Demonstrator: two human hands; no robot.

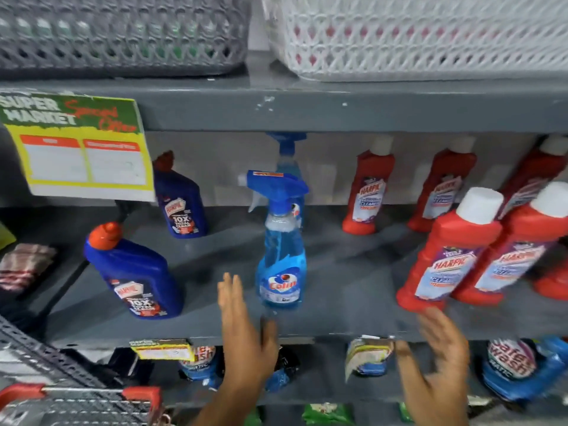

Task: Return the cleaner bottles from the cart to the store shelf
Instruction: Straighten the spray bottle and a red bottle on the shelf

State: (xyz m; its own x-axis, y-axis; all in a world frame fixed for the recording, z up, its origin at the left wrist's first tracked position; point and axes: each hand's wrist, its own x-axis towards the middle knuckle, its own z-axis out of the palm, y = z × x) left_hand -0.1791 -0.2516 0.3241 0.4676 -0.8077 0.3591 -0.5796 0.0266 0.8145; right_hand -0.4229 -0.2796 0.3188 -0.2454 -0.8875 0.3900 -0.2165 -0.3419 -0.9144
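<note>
Both my hands are up at the shelf edge, open and holding nothing. My left hand [242, 324] has its fingers straight and together, the thumb apart. My right hand [436, 348] is spread, palm turned toward the left, and blurred.

Below and left of my left hand, the cart [76, 401] shows its red handle and wire frame at the frame's corner; what it carries I cannot tell. Under both hands, packets sit on the lower shelf.

Just beyond my left fingertips, a little to their right and not touching them, stands the spray bottle [281, 259], upright near the front of the grey shelf [344, 299], its blue trigger head facing left. Left of that hand, a blue bottle [135, 272] with an orange cap stands near the front edge. Right above my right fingertips is a red bottle [451, 250] with a white cap, its base very near them, another just beside it on the right.

Farther back, a second spray bottle stands behind the first, a second blue bottle is at the rear left, and more red bottles line the rear right.

Above, an offer sign [80, 146] hangs from the upper shelf, which bears a grey basket [123, 35] and a white basket [415, 38].
</note>
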